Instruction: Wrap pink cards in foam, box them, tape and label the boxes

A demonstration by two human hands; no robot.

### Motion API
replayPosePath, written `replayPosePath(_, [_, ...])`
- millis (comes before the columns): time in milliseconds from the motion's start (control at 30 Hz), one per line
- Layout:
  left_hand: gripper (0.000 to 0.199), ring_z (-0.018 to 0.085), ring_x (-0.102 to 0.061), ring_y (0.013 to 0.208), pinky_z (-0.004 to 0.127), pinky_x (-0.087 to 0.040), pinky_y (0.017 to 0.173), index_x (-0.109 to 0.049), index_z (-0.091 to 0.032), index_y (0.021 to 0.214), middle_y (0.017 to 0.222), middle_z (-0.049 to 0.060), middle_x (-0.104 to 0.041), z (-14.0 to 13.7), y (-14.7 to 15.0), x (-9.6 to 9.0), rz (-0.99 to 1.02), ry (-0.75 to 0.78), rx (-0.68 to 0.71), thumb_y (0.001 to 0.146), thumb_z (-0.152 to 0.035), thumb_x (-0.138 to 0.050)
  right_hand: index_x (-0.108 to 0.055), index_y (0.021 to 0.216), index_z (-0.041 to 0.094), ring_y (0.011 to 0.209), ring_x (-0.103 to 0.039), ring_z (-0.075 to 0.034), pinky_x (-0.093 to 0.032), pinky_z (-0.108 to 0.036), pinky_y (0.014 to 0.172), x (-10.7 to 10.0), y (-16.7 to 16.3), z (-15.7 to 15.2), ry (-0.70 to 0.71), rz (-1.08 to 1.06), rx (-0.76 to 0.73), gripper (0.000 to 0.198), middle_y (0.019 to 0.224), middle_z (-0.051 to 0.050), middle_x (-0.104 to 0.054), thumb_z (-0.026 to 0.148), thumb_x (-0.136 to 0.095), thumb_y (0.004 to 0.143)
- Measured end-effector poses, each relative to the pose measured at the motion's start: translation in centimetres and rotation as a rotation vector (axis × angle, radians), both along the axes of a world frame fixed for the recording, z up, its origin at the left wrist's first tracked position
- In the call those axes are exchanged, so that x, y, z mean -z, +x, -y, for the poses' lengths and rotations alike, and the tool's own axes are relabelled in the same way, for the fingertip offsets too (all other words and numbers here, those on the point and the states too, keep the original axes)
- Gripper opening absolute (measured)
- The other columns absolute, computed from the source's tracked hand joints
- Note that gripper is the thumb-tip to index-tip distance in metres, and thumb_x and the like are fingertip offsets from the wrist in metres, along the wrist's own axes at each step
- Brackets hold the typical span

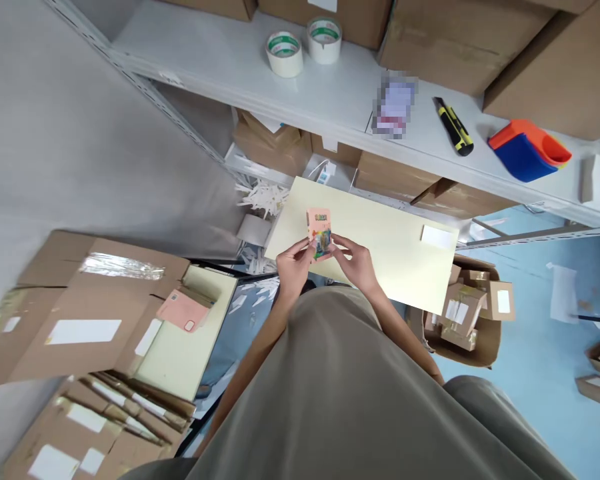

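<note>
Between both hands I hold a small pink box [320, 223] with colourful printing on its front. My left hand [295, 262] grips its left edge near the bottom, thumb on the front. On the opposite edge, my right hand [354, 259] pinches the box with thumb and fingers. The box is above the pale yellow tabletop [380, 233], tilted up toward me. A white paper slip [437, 237] lies at the table's right end.
Ahead, a grey shelf [330, 93] carries tape rolls [285, 55], a yellow-black utility knife [453, 127] and an orange-blue holder [530, 150]. Right of the table stands an open carton [485, 360] of small boxes. Flattened cardboard [100, 320] and a pink phone-like item [183, 310] are at left.
</note>
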State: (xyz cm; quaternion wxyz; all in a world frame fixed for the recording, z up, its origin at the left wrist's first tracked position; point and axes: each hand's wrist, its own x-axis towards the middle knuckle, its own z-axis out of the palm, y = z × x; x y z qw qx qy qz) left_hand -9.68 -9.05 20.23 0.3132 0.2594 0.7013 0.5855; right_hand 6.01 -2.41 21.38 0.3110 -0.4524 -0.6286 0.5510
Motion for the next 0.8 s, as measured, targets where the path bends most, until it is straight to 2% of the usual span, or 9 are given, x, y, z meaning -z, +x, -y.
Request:
replayPosePath(100, [0.041,0.028,-0.086,0.101,0.041,-0.074,0.087,-0.091,-0.024,0.121,0.121,0.008,-0.088,-0.2,1.4,-0.6,-0.179,0.074,0.138,0.095,-0.054,-0.084,-0.082,0.139,0.029,0.127,-0.081,-0.033,-0.072,-0.046,0.102,0.1,-1.0,-0.1,-0.068,-0.106,-0.027,0.058,0.141,-0.007,-0.083,0.069,-0.082,0.096])
replayPosePath(167, [0.036,0.029,-0.086,0.112,0.046,-0.074,0.099,-0.089,-0.028,0.126,0.134,0.007,-0.085,-0.3,2.0,-0.9,-0.301,0.106,0.218,0.099,-0.050,-0.081,-0.082,0.138,0.028,0.123,-0.081,-0.031,-0.072,-0.043,0.100,0.3,-1.4,-0.5,-0.094,-0.173,0.004,0.061,0.139,-0.007,-0.083,0.070,-0.084,0.093])
replayPosePath(267, [0.035,0.029,-0.084,0.118,0.048,-0.072,0.105,-0.087,-0.028,0.129,0.137,0.008,-0.084,-0.7,1.9,-1.2,-0.336,0.123,0.291,0.103,-0.050,-0.078,-0.085,0.125,0.025,0.109,-0.083,-0.028,-0.070,-0.039,0.092,0.5,-0.7,-1.6,-0.146,-0.249,0.063,0.058,0.121,-0.007,-0.088,0.074,-0.079,0.095])
replayPosePath(333, [0.042,0.029,-0.082,0.124,0.048,-0.070,0.108,-0.084,-0.026,0.134,0.139,0.011,-0.083,-1.2,1.3,-1.3,-0.298,0.116,0.247,0.102,-0.053,-0.080,-0.086,0.117,0.023,0.101,-0.083,-0.027,-0.068,-0.038,0.088,0.4,0.3,-2.5,-0.181,-0.278,0.067,0.059,0.109,-0.007,-0.088,0.076,-0.079,0.094])
replayPosePath(433, [0.061,0.032,-0.076,0.136,0.049,-0.065,0.114,-0.079,-0.024,0.141,0.149,0.015,-0.077,-1.8,0.2,-1.2,-0.169,0.094,0.126,0.094,-0.062,-0.087,-0.087,0.114,0.022,0.097,-0.081,-0.026,-0.066,-0.038,0.087,-0.2,1.9,-3.6,-0.238,-0.303,0.051,0.060,0.103,-0.007,-0.088,0.077,-0.082,0.090])
replayPosePath(500, [0.068,0.033,-0.077,0.132,0.047,-0.065,0.112,-0.080,-0.020,0.136,0.143,0.017,-0.080,-2.1,-0.3,-1.2,-0.002,0.062,0.161,0.089,-0.069,-0.089,-0.088,0.113,0.022,0.095,-0.080,-0.025,-0.066,-0.039,0.089,-0.5,2.5,-4.1,-0.277,-0.328,0.052,0.059,0.103,-0.007,-0.088,0.076,-0.084,0.089])
replayPosePath(600, [0.065,0.030,-0.082,0.112,0.043,-0.067,0.101,-0.085,-0.018,0.116,0.116,0.014,-0.087,-2.2,-0.1,-1.4,0.197,-0.012,0.254,0.086,-0.075,-0.088,-0.088,0.112,0.023,0.093,-0.080,-0.024,-0.066,-0.040,0.093,-0.6,2.7,-4.4,-0.307,-0.369,0.058,0.056,0.105,-0.007,-0.088,0.073,-0.087,0.087])
replayPosePath(700, [0.060,0.025,-0.079,0.095,0.036,-0.066,0.087,-0.086,-0.019,0.103,0.098,0.009,-0.085,-2.0,0.5,-1.9,0.221,-0.044,0.239,0.082,-0.075,-0.090,-0.088,0.112,0.022,0.096,-0.081,-0.025,-0.067,-0.044,0.097,-0.1,2.5,-4.5,-0.318,-0.376,0.066,0.057,0.106,-0.007,-0.088,0.073,-0.088,0.086])
replayPosePath(800, [0.058,0.021,-0.075,0.085,0.031,-0.063,0.079,-0.086,-0.019,0.099,0.088,0.005,-0.082,-1.9,0.7,-2.5,0.172,-0.042,0.214,0.082,-0.074,-0.090,-0.088,0.120,0.024,0.112,-0.082,-0.030,-0.067,-0.051,0.106,0.8,2.3,-4.4,-0.308,-0.365,0.114,0.059,0.118,-0.009,-0.088,0.072,-0.088,0.087])
